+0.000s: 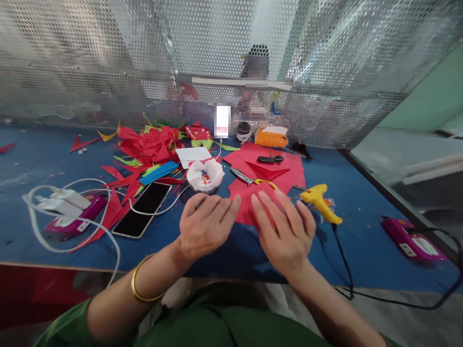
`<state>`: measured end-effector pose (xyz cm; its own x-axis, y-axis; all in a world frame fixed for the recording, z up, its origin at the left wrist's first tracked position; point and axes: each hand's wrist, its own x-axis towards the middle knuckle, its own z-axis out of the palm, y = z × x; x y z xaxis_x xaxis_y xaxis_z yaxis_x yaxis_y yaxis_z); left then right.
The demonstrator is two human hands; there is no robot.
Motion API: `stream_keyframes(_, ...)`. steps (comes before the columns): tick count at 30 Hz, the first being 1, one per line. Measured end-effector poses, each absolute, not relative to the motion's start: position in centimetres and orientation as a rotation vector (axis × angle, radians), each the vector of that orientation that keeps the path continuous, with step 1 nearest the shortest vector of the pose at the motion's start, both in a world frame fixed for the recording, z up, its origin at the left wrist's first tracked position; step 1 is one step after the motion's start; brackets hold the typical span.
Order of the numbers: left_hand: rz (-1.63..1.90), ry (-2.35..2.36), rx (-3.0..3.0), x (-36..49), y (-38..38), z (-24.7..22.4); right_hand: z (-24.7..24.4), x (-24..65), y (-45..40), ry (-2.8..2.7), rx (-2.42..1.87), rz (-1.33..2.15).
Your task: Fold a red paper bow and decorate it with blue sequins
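My left hand (207,224) is above the near part of the blue table, its fingers loosely bent and slightly parted. Its fingertips reach the left edge of a red felt sheet (246,209). My right hand (284,231) reaches over the same sheet with fingers apart, and red shows between them. No object is visible in either hand; whether the fingertips press on the felt I cannot tell. Just beyond my right fingers lie scissors (243,176) with yellow handles, partly covered. A folded red felt piece (266,171) and a small black tool (270,159) rest on more red sheets.
A yellow glue gun (321,202) lies right, its black cord trailing off the edge. Left are a phone (142,209), white cables, a purple box (81,214) and heaped red scraps (152,144). A white bowl (205,176) holds small colourful bits. A perforated metal panel (217,43) stands behind.
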<state>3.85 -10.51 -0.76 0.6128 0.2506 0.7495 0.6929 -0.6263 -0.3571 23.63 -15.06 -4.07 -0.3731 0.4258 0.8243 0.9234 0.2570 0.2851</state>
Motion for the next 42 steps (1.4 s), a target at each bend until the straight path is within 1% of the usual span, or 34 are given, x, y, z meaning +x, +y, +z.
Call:
stream_keyframes(4,-0.859,-0.659,-2.351,3.1,-11.0,-2.9,-5.8,24.5,-14.3,-2.169,-1.176,-0.683)
stream_keyframes(6,-0.816,-0.647,-2.55,2.6,-10.8,-4.3,-7.3,25.2,-14.8,-2.267,-1.159,-0.572)
stream_keyframes(10,-0.604,-0.68,-2.826,2.1,-10.3,-6.8,-9.4,26.5,-16.3,-2.389,-1.195,-0.42)
stream_keyframes(13,-0.491,-0.604,-2.812,2.0,-10.3,-7.2,-9.3,26.8,-16.6,-2.409,-1.243,-0.394)
stream_keyframes(18,-0.486,-0.66,-2.612,2.0,-11.6,-6.0,-7.8,26.2,-15.5,-2.387,-1.244,-0.507)
stream_keyframes(22,-0.424,-0.761,-2.662,2.2,-12.3,-6.3,-7.9,26.0,-15.1,-2.45,-1.318,-0.409)
stream_keyframes(26,-0.457,-0.799,-2.694,2.4,-12.2,-7.0,-8.3,25.5,-15.8,-2.406,-1.33,-0.337)
stream_keyframes(32,-0.495,-0.766,-2.748,2.5,-12.0,-6.9,-8.6,24.1,-16.5,-2.515,-1.107,-0.238)
stream_keyframes(38,-0.588,-0.701,-2.873,1.9,-11.9,-7.3,-9.3,24.4,-17.1,-2.414,-1.214,-0.106)
stream_keyframes(42,-0.761,-0.862,-2.987,1.9,-11.9,-7.5,-9.2,24.5,-17.7,-2.268,-1.326,-0.008)
